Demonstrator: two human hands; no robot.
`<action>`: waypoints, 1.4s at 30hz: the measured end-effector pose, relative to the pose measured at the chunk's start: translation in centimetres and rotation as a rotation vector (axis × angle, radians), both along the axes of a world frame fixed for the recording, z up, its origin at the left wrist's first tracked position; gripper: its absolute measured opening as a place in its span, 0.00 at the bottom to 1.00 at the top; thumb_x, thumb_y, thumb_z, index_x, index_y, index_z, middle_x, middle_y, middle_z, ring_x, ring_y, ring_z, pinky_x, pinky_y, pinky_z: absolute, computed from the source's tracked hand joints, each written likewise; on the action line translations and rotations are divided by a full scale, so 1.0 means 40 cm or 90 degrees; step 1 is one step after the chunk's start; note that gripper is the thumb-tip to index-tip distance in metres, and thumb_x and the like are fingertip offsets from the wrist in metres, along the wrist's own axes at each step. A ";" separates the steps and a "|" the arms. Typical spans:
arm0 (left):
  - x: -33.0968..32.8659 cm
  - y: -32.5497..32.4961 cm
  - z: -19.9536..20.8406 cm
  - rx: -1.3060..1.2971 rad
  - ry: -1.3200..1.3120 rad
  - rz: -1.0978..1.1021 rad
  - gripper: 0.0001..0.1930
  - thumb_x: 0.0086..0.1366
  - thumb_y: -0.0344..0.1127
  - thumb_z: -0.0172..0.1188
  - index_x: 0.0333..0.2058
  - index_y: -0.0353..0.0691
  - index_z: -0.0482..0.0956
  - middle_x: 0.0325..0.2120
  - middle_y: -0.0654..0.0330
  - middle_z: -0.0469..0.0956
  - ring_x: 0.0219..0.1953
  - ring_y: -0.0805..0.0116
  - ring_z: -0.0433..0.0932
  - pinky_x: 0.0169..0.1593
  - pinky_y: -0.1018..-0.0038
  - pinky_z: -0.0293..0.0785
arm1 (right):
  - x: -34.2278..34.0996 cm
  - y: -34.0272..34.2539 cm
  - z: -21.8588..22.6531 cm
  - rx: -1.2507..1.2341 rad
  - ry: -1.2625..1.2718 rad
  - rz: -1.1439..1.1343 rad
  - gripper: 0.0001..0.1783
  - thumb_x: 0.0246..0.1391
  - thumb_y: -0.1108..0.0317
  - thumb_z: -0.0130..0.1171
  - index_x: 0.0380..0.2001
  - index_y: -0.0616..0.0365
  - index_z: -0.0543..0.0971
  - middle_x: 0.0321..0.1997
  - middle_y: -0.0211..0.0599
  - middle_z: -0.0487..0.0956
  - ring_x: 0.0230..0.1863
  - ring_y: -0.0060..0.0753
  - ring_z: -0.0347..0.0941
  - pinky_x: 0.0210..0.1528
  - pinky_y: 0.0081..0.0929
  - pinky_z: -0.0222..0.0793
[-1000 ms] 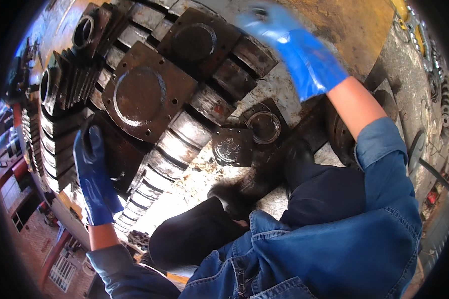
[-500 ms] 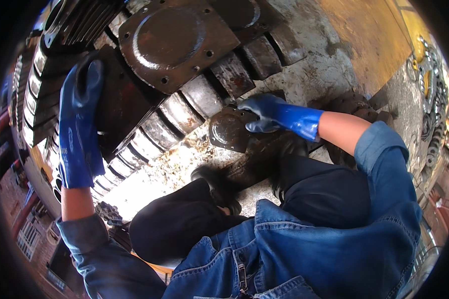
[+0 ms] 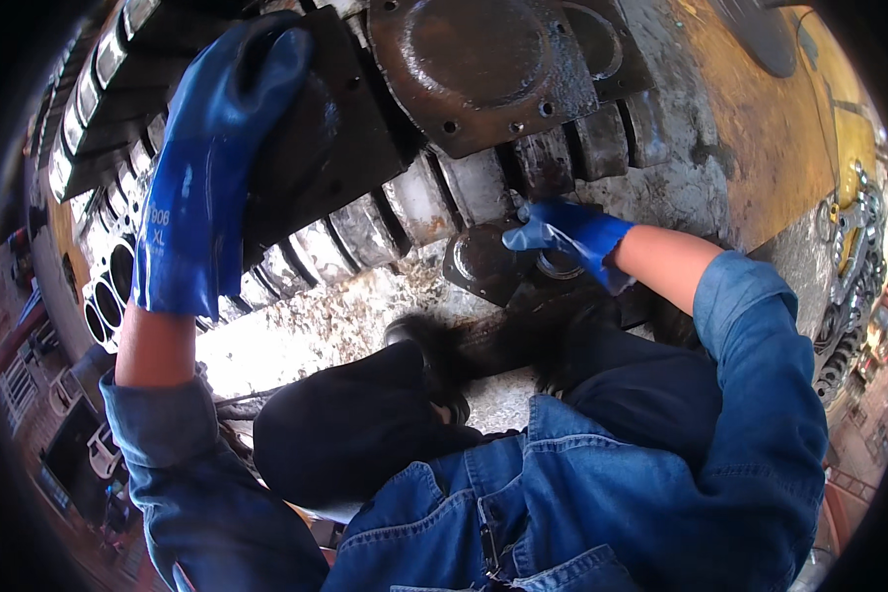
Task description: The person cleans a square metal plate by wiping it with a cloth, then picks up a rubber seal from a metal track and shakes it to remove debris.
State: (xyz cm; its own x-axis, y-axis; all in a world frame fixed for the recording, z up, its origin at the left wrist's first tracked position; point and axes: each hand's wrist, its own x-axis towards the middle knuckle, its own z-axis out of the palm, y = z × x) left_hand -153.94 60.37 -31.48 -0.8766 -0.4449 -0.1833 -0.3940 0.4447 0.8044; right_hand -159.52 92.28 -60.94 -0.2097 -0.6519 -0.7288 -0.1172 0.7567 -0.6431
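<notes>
My left hand (image 3: pixel 242 89), in a long blue rubber glove, is closed on the upper left edge of a dark, flat metal plate (image 3: pixel 335 163). The plate is tilted above a row of worn metal blocks (image 3: pixel 419 202), and its underside is hidden. My right hand (image 3: pixel 567 232), in the same kind of glove, is near my knees. Its thumb and fingers close on a small dark metal part (image 3: pixel 479 261) with a rounded shiny face. Glove and shadow hide much of that part.
Beyond my hands lies a big square plate (image 3: pixel 483 59) with bolt holes and a ring mark. Stacked ribbed metal pieces (image 3: pixel 118 109) stand at the left, near a part with round bores (image 3: pixel 109 291). A yellowish board (image 3: pixel 779 128) and chains (image 3: pixel 853 286) are on the right.
The view has shifted, so the plates and blocks appear farther right and higher. My left hand stays on its plate, and my right hand remains at the small part, its thumb and fingers closer together.
</notes>
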 end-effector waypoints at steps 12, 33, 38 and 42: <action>0.047 -0.023 0.063 -0.277 -0.009 -0.066 0.22 0.70 0.49 0.56 0.54 0.38 0.76 0.47 0.48 0.77 0.49 0.54 0.76 0.55 0.63 0.71 | 0.037 -0.130 0.153 -0.010 -0.158 0.089 0.38 0.48 0.49 0.70 0.54 0.70 0.76 0.52 0.55 0.81 0.53 0.49 0.78 0.57 0.36 0.71; -0.013 -0.214 -0.136 -0.382 0.084 -0.151 0.16 0.66 0.41 0.62 0.49 0.40 0.82 0.43 0.50 0.83 0.47 0.57 0.82 0.52 0.68 0.76 | -0.219 0.001 0.735 0.025 0.345 0.329 0.16 0.36 0.61 0.69 0.32 0.52 0.85 0.30 0.42 0.82 0.34 0.49 0.79 0.36 0.44 0.75; -0.005 -0.228 -0.131 -0.341 0.089 -0.141 0.17 0.66 0.41 0.61 0.49 0.38 0.81 0.43 0.49 0.83 0.48 0.57 0.82 0.53 0.67 0.76 | -0.381 -0.082 0.849 0.209 0.363 0.272 0.24 0.46 0.65 0.65 0.49 0.57 0.81 0.40 0.44 0.82 0.34 0.43 0.79 0.36 0.40 0.77; -0.014 -0.222 -0.144 -0.334 0.094 -0.149 0.18 0.66 0.42 0.61 0.49 0.38 0.81 0.44 0.48 0.83 0.48 0.56 0.82 0.54 0.66 0.75 | -0.467 -0.162 0.838 0.230 0.394 0.299 0.28 0.43 0.66 0.68 0.51 0.56 0.79 0.43 0.41 0.82 0.38 0.40 0.79 0.37 0.38 0.76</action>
State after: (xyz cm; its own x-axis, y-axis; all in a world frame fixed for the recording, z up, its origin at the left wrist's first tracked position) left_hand -154.50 51.49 -37.23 -0.9620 -0.2342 0.1406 -0.1374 0.8598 0.4918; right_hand -178.22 85.81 -27.40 -0.4049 -0.5197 -0.7523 -0.7195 0.6888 -0.0885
